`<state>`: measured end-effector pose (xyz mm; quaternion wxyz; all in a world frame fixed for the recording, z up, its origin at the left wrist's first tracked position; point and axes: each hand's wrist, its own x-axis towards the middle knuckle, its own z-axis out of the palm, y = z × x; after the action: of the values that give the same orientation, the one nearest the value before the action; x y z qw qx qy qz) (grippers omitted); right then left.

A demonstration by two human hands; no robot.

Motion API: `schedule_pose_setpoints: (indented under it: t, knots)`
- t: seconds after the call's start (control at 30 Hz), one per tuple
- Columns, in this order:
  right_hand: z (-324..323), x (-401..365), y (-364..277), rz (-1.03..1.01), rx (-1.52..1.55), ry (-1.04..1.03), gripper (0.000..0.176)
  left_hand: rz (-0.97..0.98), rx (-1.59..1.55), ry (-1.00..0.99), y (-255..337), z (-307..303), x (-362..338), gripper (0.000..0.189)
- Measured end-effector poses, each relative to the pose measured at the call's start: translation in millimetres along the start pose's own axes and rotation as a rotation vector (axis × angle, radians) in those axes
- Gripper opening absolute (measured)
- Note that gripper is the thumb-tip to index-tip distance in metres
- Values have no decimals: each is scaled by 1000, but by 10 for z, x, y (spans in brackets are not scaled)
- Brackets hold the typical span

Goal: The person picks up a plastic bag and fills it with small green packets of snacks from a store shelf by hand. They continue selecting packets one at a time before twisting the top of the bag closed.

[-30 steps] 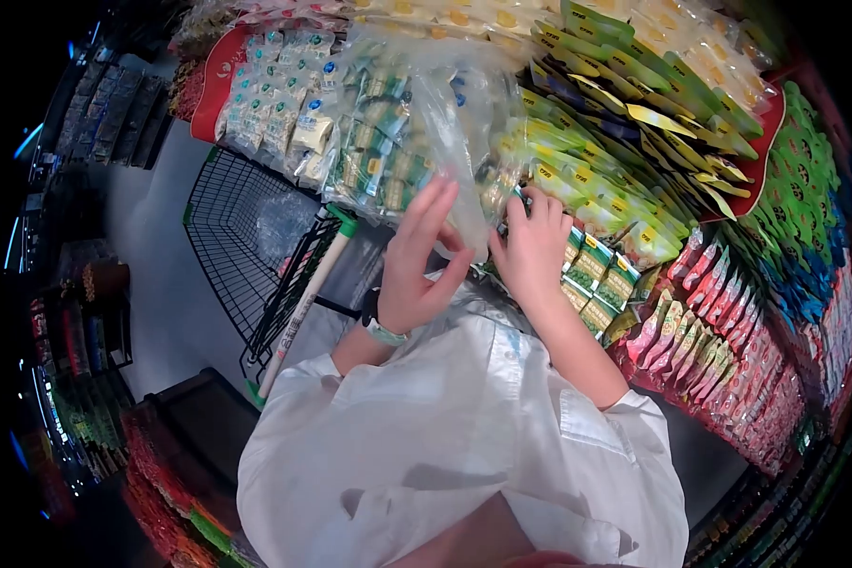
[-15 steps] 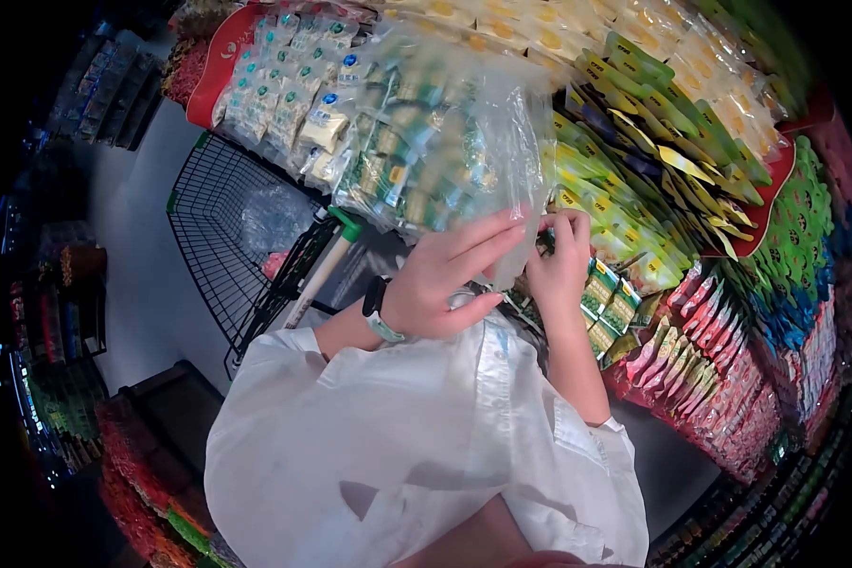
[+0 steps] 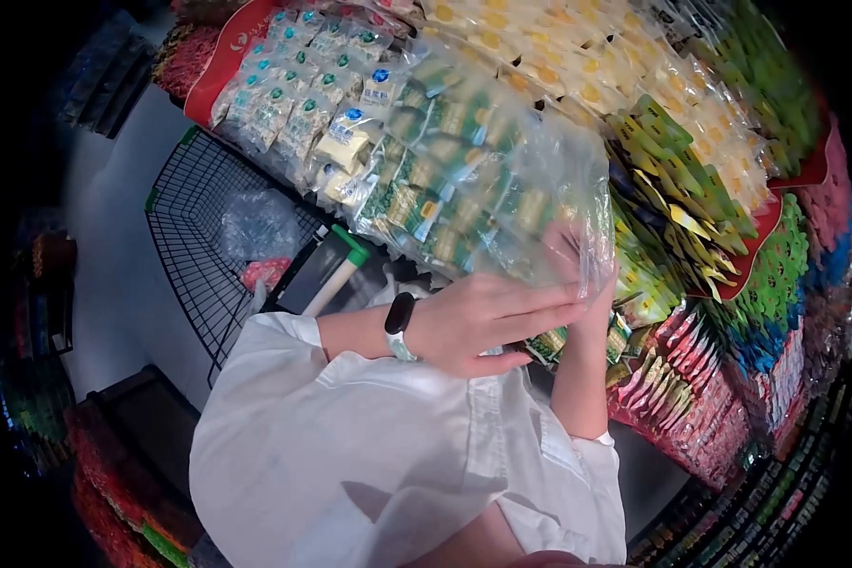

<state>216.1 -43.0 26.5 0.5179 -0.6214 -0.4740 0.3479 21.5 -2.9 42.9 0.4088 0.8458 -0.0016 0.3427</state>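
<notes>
A clear plastic bag [image 3: 592, 213] stands up in front of me, its lower edge at my hands. My left hand [image 3: 473, 322], with a dark-faced band on the wrist, has its fingers stretched toward the right, touching the bag's edge; the thumb is held apart below. My right hand [image 3: 570, 251] shows through the film, apparently inside the bag, with fingers apart and blurred by the plastic. Behind the bag lie green-and-white packets [image 3: 450, 222] in a heaped display, partly covered by the film.
A black wire shopping cart [image 3: 194, 227] with a green-ended handle [image 3: 336, 275] stands at the left, holding a crumpled clear bag [image 3: 258, 225] and a pink item [image 3: 267, 274]. White packets [image 3: 298, 123], yellow packets [image 3: 577, 62], green packets [image 3: 672, 161] and red-pink packets [image 3: 710, 407] fill the display.
The bag's top has swung to the right. My right hand has gone from holding the bag's edge to behind its film, and my left hand has shifted right and lower.
</notes>
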Motion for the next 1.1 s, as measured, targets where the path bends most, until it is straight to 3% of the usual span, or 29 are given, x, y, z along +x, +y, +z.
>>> schedule_pose_setpoints:
  t: [0.2, 0.5, 0.6, 0.7, 0.8, 0.9, 1.0, 1.1]
  knots:
    - [563, 458, -282, -282, -231, -298, 19, 44, -57, 36, 19, -49, 11, 75]
    - [1033, 813, -250, 113, 82, -531, 25, 59, -26, 35, 43, -61, -34, 76]
    - [1004, 803, -436, 196, 16, -560, 23, 47, -25, 49, 52, -59, -35, 74]
    - [908, 735, -415, 179, 53, -516, 22, 2, 14, 49, 83, -92, -60, 73]
    - [619, 636, -267, -43, 59, -487, 20, -34, 113, 57, 85, -150, -125, 72]
    - [180, 424, 24, -8, -48, -332, 16, -50, 136, 74, 36, -185, -216, 70]
    - [-216, 135, 59, 76, 76, -110, 14, -76, 164, 125, 34, -238, -278, 68]
    - [-516, -175, 218, 18, -291, 0, 20, -91, 179, 267, -15, -245, -376, 65]
